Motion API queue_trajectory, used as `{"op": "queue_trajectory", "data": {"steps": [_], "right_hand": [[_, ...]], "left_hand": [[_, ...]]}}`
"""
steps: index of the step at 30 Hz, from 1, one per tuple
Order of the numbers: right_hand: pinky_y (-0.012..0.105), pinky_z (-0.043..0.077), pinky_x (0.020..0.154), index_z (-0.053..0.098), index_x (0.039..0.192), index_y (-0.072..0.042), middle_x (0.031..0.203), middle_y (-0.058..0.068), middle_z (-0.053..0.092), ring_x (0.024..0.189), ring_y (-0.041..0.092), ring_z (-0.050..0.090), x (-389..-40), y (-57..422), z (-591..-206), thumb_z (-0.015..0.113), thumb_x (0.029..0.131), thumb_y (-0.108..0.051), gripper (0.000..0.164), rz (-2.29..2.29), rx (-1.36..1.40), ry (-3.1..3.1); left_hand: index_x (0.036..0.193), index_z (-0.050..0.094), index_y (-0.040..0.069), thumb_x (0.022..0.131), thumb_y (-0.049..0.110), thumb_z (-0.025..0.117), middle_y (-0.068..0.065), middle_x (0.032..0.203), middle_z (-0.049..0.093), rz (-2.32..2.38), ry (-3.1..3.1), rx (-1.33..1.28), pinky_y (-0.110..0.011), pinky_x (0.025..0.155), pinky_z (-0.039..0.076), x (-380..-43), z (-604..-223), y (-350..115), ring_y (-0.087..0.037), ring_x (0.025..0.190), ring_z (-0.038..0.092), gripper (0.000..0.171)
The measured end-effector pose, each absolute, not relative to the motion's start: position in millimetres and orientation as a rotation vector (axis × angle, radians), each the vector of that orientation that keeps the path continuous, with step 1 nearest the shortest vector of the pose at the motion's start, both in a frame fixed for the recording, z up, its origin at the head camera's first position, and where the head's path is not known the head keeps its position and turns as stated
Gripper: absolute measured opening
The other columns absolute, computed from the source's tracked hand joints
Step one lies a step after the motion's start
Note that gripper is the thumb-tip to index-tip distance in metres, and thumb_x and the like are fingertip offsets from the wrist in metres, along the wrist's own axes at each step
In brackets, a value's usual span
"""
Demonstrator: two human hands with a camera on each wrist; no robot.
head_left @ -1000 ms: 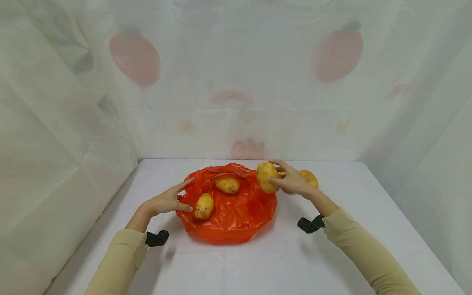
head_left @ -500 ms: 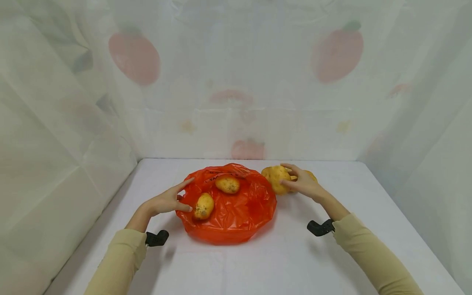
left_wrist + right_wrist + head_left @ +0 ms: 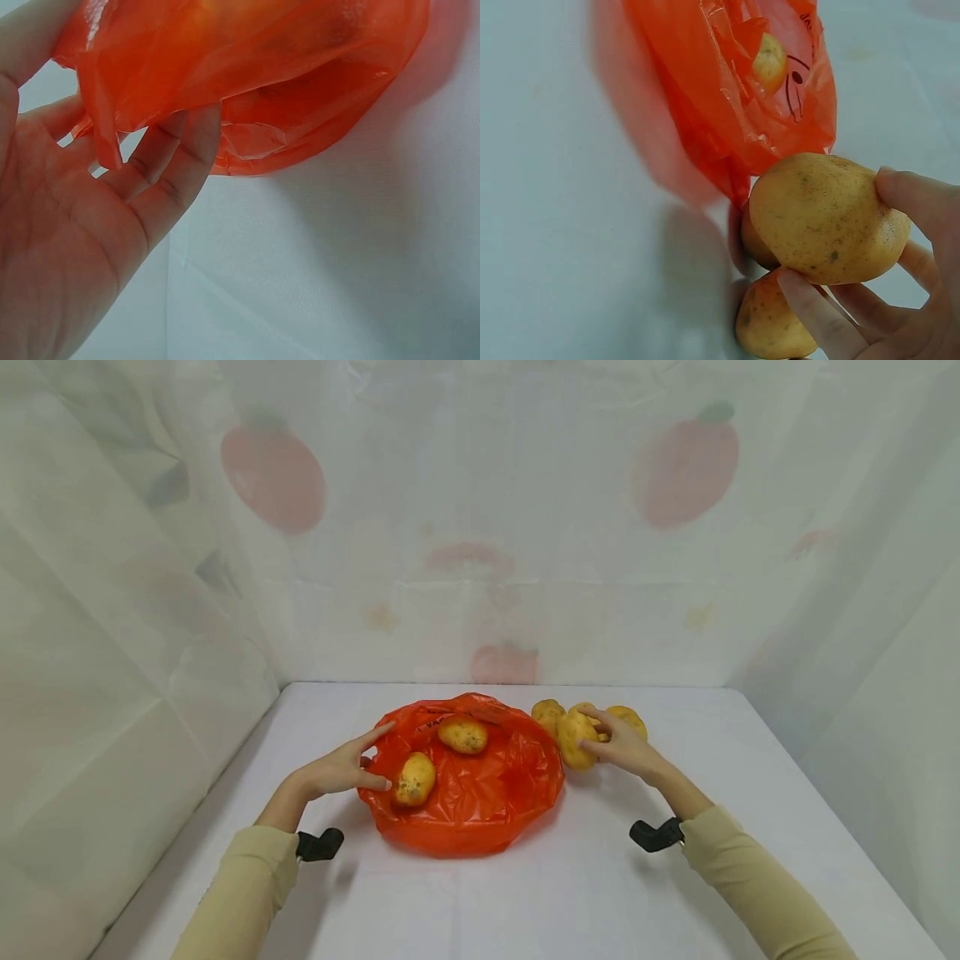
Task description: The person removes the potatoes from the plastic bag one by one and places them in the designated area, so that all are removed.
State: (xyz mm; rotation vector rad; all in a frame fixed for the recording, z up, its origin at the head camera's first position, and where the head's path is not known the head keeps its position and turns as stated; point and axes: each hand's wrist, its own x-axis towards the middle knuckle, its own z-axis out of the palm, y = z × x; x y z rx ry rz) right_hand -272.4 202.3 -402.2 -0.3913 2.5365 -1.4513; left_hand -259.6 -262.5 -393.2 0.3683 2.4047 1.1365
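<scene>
1. The right hand (image 3: 628, 750) clamps one potato (image 3: 577, 742), thumb on one side and fingertips on the other.
2. This potato is outside the red bag (image 3: 468, 789), just beside its right rim, and in the right wrist view it covers part of two others.
3. The left hand (image 3: 337, 770) is at the bag's left rim. Its thumb and forefinger are spread apart over the film, other fingers pass beneath; whether these pinch it, I cannot tell.
4. The hands are well apart, on opposite sides of the bag.
5. The bag lies wide open, crumpled, with dark print (image 3: 429, 725) on its back.
6. Inside are two potatoes: the near one (image 3: 416, 780) just beside the left thumb, the far one (image 3: 462, 734) towards the back.
7. On the table (image 3: 465, 910), right of the bag, are more: the left one (image 3: 546, 714) by the rim, the right one (image 3: 628, 721) behind the right hand, and the middle one (image 3: 583, 707) partly hidden.
8. Both sleeves (image 3: 240, 893) are beige; a black piece (image 3: 320, 844) juts from each wrist.
9. Faded red shapes (image 3: 273, 481) mark the pale wall (image 3: 570, 627).
</scene>
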Motion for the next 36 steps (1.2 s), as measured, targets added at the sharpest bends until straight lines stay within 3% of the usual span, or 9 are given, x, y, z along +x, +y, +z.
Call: {"op": "queue_trajectory", "data": {"steps": [11,19,36], "right_hand": [[0.034,0.054,0.076,0.031,0.143,-0.012,0.135,0.028,0.04,0.111,0.034,0.052,-268,209,-411,0.064,0.086,-0.03,0.068,-1.439,-0.368,2.516],[0.034,0.054,0.073,0.032,0.142,-0.008,0.129,0.031,0.043,0.094,0.024,0.059,-262,206,-416,0.064,0.087,-0.026,0.067,-1.434,-0.364,2.499],[0.034,0.054,0.076,0.03,0.142,-0.007,0.125,0.027,0.046,0.096,0.025,0.059,-262,199,-428,0.063,0.087,-0.029,0.068,-1.402,-0.312,2.469]], "left_hand": [[0.148,0.013,0.032,0.078,0.031,0.072,-0.01,0.153,0.011,1.133,2.411,0.368,-0.056,0.097,0.038,-259,-391,-263,-0.039,0.126,0.037,0.091],[0.147,0.014,0.032,0.078,0.03,0.072,-0.01,0.153,0.012,1.141,2.404,0.368,-0.054,0.096,0.039,-259,-390,-263,-0.037,0.124,0.04,0.091],[0.148,0.013,0.031,0.078,0.03,0.072,-0.008,0.153,0.011,1.141,2.395,0.366,-0.057,0.097,0.037,-259,-389,-261,-0.041,0.128,0.035,0.09]]}}
